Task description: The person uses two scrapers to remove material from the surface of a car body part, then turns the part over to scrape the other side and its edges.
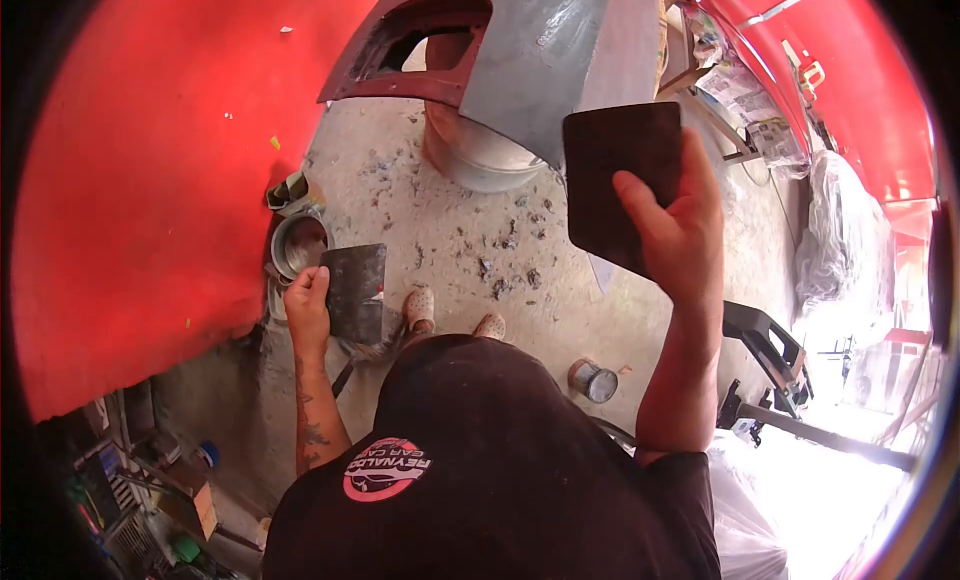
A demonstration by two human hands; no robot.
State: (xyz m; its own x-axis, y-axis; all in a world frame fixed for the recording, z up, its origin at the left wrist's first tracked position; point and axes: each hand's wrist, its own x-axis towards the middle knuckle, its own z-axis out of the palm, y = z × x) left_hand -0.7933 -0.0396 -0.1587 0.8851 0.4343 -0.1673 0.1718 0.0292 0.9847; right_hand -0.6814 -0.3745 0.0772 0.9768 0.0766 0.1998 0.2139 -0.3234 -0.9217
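Note:
My left hand (307, 310) pinches the edge of a small dark rectangular sheet (354, 295), scuffed and slightly shiny, between thumb and fingers. Raised higher on the other side, my right hand (685, 220) grips a larger black flat sheet (615, 165); the thumb presses on its face and the fingers are hidden behind it. What either sheet is made of cannot be told. Just beyond the larger sheet is a grey-primed curved car body panel (530, 65) with a dark red opening, partly covered by that sheet. It appears to rest on a round drum (480, 160).
Red car body panels (150, 200) rise at left and right. An open bucket (300, 245) stands beside the left hand. Dark scraps (500, 260) litter the concrete floor. A can (595, 380) and a black part (765, 345) lie lower right; plastic sheeting (845, 240) hangs behind.

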